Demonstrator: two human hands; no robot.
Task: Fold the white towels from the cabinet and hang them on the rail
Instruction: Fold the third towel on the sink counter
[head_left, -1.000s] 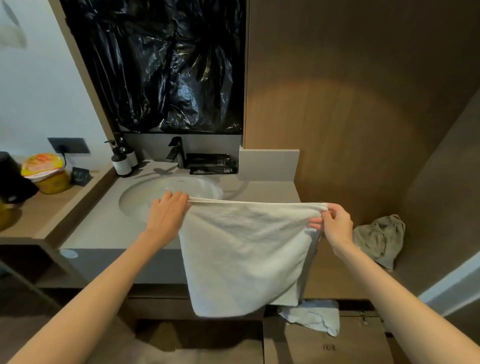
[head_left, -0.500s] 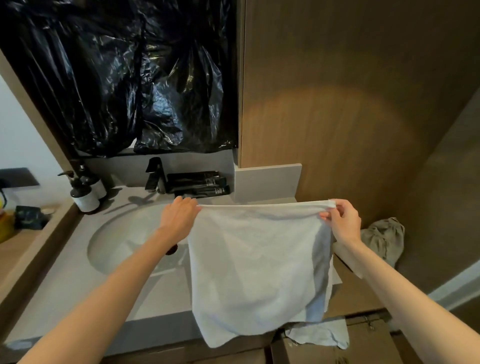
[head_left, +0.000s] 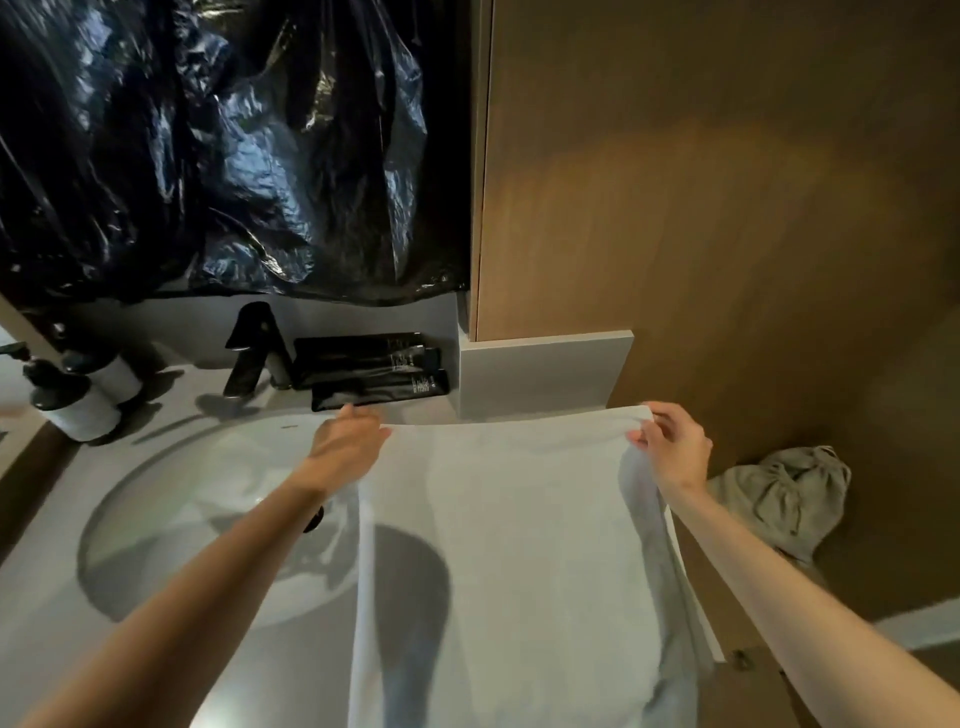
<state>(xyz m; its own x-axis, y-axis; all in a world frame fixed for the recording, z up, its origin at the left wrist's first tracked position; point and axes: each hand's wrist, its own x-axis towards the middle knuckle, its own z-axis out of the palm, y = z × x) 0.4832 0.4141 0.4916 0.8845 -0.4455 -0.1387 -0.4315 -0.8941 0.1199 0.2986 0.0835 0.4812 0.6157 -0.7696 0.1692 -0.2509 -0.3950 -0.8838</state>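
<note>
Now both hands — left hand, right hand — pinch towel top corners

Towel right of sink

The towel is cut off below by the bottom edge.

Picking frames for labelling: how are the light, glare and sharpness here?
Head view: dim, with a warm pool of light on the wood panel; glare on the black plastic sheet; white towel softly blurred, a dark shadow in the sink beside it; wide-angle bowing at the edges; the grip of left hand and right hand on its top corners is readable.
</note>
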